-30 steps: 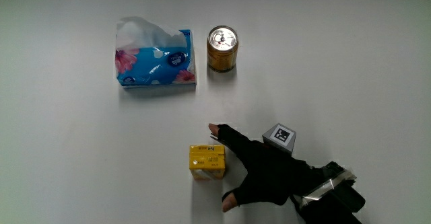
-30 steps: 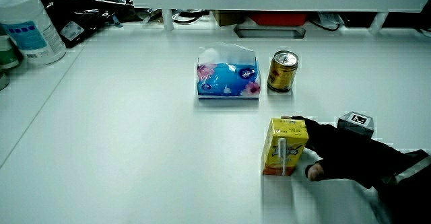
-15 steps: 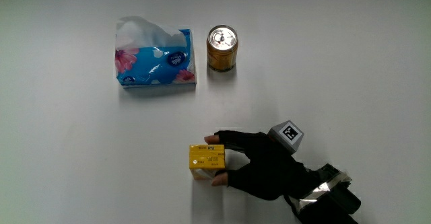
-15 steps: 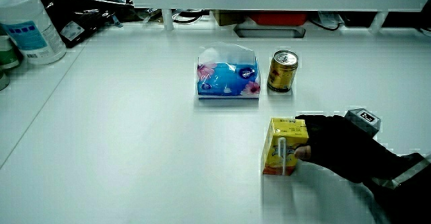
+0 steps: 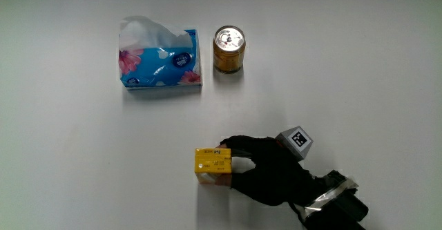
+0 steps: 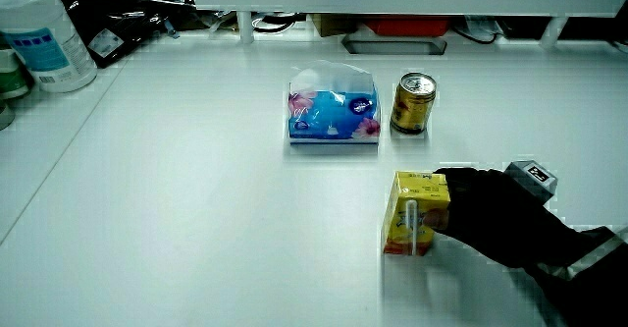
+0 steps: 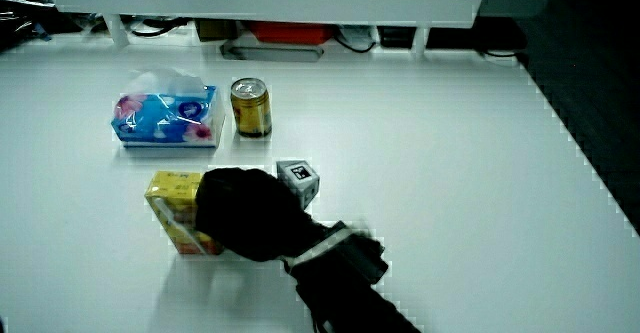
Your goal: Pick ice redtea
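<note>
The yellow iced red tea carton stands upright on the white bench, nearer to the person than the blue tissue pack and the gold drink can, and well apart from both. The hand lies beside the carton with its fingers curled around it, one finger across the upper edge and the thumb low on the near side, so it appears to be gripping the carton while the carton is not yet lifted off the bench.

The main risk, as I judge it, is a squeeze that is too hard: a soft carton can buckle or slip out between finger and thumb as it rises. The grip also seems to sit on one end of the carton, so it may tilt or swing once its weight comes off the bench. The attached straw on the carton's face in a side view could snag a finger.

The forearm runs low over the bench from the person's side, the palm turned toward the carton, and the patterned cube on the hand's back faces upward
</note>
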The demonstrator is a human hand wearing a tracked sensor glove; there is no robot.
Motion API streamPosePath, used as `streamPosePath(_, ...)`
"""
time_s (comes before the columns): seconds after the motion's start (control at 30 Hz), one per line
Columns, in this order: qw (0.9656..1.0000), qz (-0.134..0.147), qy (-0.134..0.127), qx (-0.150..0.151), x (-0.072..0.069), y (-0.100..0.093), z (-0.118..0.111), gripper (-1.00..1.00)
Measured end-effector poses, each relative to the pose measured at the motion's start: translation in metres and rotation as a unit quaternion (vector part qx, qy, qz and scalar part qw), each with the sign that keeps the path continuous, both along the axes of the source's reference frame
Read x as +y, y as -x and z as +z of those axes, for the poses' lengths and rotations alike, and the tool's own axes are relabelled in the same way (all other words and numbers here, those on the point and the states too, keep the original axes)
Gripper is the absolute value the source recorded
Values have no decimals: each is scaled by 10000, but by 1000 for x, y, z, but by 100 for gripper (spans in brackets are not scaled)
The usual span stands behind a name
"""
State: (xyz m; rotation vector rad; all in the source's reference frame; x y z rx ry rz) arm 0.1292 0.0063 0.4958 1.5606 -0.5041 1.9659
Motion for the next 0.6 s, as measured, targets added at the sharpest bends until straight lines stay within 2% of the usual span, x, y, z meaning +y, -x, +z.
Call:
streamPosePath(0.13,9997,235,-99,-61,-15,3,-8,100)
streamPosePath(0.23,9992,373,-168,-17,-25,7,-5,100)
streamPosePath(0.4,9986,533,1,-11,-35,19,-1,100)
streamPosePath(0.6,9963,826,215,-27,-43,25,17,100)
